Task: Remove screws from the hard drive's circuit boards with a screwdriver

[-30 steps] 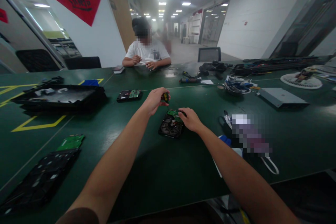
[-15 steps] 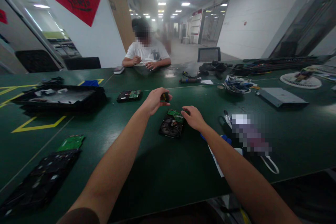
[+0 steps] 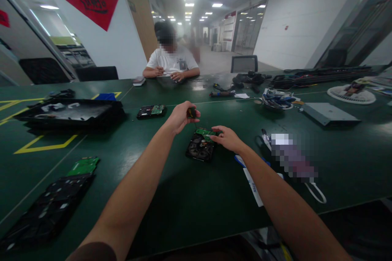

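Observation:
A black hard drive (image 3: 199, 149) with a green circuit board (image 3: 204, 132) at its far end lies on the dark green table (image 3: 196, 195) in front of me. My left hand (image 3: 180, 116) is closed round a small screwdriver (image 3: 192, 112) with a black and yellow handle, held upright above the board's far edge. My right hand (image 3: 226, 138) rests on the drive's right far corner, fingertips touching the green board.
A second drive (image 3: 151, 111) lies further left, beside a black tray (image 3: 69, 112). Black panels and a green board (image 3: 82, 165) lie at the near left. A grey box (image 3: 327, 113), a cable bundle (image 3: 275, 98) and tools sit to the right. A person sits across the table.
My right hand shifted slightly left onto the green board and its forearm swung, uncovering a white strip on the table. My left hand with the screwdriver stayed nearly still.

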Demonstrator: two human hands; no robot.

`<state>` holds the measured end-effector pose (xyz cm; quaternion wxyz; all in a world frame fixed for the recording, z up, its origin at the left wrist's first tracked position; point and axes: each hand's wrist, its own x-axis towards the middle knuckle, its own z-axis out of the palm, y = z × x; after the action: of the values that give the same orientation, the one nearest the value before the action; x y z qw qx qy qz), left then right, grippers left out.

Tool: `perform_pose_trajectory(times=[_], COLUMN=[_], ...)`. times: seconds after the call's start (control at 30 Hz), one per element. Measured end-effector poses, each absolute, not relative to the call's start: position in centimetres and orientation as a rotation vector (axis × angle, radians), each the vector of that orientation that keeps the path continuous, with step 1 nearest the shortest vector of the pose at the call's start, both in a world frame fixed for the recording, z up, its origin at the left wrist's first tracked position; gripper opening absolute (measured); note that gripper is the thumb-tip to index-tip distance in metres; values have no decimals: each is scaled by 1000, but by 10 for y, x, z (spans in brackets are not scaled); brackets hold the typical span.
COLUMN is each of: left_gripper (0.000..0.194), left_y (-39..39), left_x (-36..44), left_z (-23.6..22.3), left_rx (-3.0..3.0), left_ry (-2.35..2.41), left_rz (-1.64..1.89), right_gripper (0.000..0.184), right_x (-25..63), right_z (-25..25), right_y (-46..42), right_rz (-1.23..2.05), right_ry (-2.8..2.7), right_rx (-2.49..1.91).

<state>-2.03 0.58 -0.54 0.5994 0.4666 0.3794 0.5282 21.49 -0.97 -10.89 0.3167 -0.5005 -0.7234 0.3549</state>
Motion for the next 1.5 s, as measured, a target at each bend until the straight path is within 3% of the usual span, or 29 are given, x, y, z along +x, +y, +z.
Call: perform_pose_trajectory(times=[0.17, 0.5, 0.93, 1.5], left_gripper=[20, 22, 21, 18], left_y=[6, 11, 2, 7], left_x=[-20, -22, -18, -22], left_z=[-5, -9, -4, -5], left_rx=[1142, 1155, 1275, 1156], left_ry=[909, 960, 928, 942], left_rz=[1268, 1348, 1278, 1312], right_gripper=[55, 47, 54, 48], right_x=[211, 211, 211, 209], right_z=[-114, -116, -131, -115], right_y=[-11, -8, 2, -8], right_rz=[1038, 909, 983, 959], right_ry=[-1814, -1844, -1823, -1832], right_rx=[-1338, -1352, -1329, -1337])
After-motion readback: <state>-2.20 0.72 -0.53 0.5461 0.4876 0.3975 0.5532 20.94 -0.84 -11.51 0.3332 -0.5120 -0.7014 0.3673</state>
